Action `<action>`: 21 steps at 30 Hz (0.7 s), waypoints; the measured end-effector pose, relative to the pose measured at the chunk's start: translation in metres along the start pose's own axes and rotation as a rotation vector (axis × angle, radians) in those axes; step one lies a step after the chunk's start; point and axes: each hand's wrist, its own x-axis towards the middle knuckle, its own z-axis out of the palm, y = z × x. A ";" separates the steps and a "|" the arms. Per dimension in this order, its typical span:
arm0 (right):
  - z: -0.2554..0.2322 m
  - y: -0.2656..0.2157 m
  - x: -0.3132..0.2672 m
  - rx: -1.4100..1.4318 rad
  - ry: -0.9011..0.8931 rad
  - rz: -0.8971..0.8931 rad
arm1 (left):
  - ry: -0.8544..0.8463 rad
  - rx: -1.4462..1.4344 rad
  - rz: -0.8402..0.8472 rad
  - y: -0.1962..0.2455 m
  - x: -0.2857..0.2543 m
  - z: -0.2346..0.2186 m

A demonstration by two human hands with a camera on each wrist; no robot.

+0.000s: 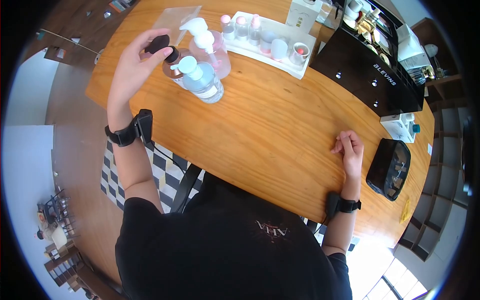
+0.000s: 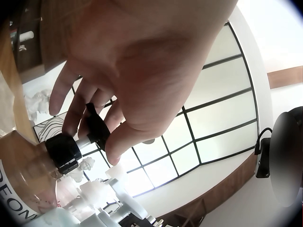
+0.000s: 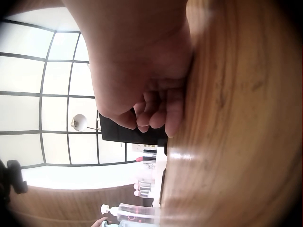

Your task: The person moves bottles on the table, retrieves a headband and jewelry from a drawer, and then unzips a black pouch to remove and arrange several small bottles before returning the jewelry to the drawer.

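Note:
At the table's left side, my left hand [image 1: 129, 72] pinches the black pump head [image 1: 158, 44] of a brownish see-through bottle [image 1: 173, 71] between thumb and fingers. In the left wrist view the pump head [image 2: 98, 126] stands on a short stem above the black collar [image 2: 64, 150], and the bottle [image 2: 23, 163] bears large dark letters. Right beside it are a clear bottle with a light blue pump [image 1: 205, 85] and a pink bottle with a white pump [image 1: 220, 57]. My right hand [image 1: 351, 152] rests on the wooden table [image 1: 260, 130], fingers loosely curled around nothing.
A white tray [image 1: 295, 69] with small pink-capped bottles and cups lies at the back. Behind it, to the right, stands a black drawer box [image 1: 350, 65] topped with cosmetics. A black pouch [image 1: 389, 169] sits right of my right hand. A clear flat sheet [image 1: 176, 22] lies back left.

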 end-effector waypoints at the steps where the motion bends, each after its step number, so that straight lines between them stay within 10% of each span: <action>1: 0.001 -0.001 0.000 -0.001 -0.001 0.009 | 0.028 -0.056 0.009 -0.001 -0.001 0.002; 11: 0.057 -0.091 0.014 -0.257 -0.111 -0.170 | 0.348 -0.557 -0.292 -0.072 -0.005 0.004; 21: 0.213 -0.190 0.132 -0.860 -0.374 -0.979 | 0.171 -0.967 -0.466 -0.164 -0.006 0.065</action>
